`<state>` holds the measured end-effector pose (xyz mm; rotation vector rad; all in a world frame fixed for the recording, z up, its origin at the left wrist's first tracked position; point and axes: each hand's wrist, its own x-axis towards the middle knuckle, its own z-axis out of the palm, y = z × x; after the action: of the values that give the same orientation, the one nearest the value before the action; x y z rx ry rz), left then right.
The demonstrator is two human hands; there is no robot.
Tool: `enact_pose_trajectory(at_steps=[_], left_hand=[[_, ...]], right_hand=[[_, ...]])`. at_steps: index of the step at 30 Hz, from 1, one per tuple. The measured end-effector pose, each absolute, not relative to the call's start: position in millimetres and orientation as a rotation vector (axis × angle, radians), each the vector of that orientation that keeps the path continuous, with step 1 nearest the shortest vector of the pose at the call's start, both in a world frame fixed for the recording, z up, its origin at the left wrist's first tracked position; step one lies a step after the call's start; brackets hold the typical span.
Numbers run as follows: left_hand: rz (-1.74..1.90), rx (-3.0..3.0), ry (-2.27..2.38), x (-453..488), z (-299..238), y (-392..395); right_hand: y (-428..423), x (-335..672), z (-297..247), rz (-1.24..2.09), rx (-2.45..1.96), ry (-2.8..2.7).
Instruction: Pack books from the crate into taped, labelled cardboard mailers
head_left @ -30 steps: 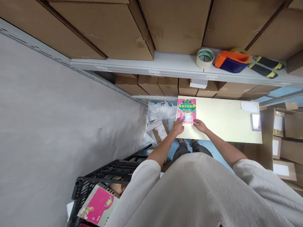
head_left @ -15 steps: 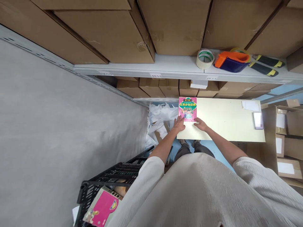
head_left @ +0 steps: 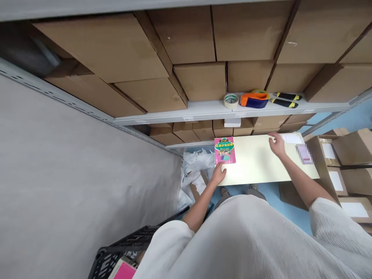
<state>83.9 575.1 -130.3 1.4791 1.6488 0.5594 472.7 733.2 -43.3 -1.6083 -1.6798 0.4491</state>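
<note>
A pink picture book (head_left: 224, 151) with a green title oval lies flat at the left end of the pale tabletop (head_left: 252, 166). My left hand (head_left: 219, 174) rests at the book's lower edge, fingers apart, not wrapped round anything. Over the right part of the table hovers my right hand (head_left: 277, 145), thumb and fingers apart with nothing seen in them. Just beyond it lie white paper sheets (head_left: 292, 138), and a blurred-out purple and white item (head_left: 304, 154) is to the right of them.
Cardboard boxes (head_left: 200, 81) fill the shelves. A tape roll (head_left: 231, 101), an orange and blue tape dispenser (head_left: 255, 100) and black-yellow handled pliers (head_left: 286, 100) sit on the shelf edge. Crumpled white wrapping (head_left: 199, 161) lies left; a black crate (head_left: 124, 244) stands lower left.
My right hand has left the book and moved right, near the white papers. My left hand has slid down to the book's lower edge. The view has tilted up, showing more shelf.
</note>
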Motion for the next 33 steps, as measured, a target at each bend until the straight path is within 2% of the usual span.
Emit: enact_pose_trajectory(at_steps=[4,8,16,21,26,33], left_hand=[[0.668,1.400,1.746,109,-119,571],[0.751,1.346,1.785,159,-109,576],[0.801,1.323,1.782,244,-103,562],[0.766,1.260,1.785,258,-101,560],[0.744,1.220,1.783,257,-111,567],[0.730,1.169,1.725,271,-137,571]], right_hand=[[809,524,34,0.074,-1.511,-1.725],[867,547,80,0.072,-1.624,-1.892],[924,561,85,0.211,-1.667,-2.088],[905,574,90,0.212,-1.550,-2.048],[831,604,58,0.319,-1.471,-1.782],[734,649,-60,0.730,-2.203,-1.961]])
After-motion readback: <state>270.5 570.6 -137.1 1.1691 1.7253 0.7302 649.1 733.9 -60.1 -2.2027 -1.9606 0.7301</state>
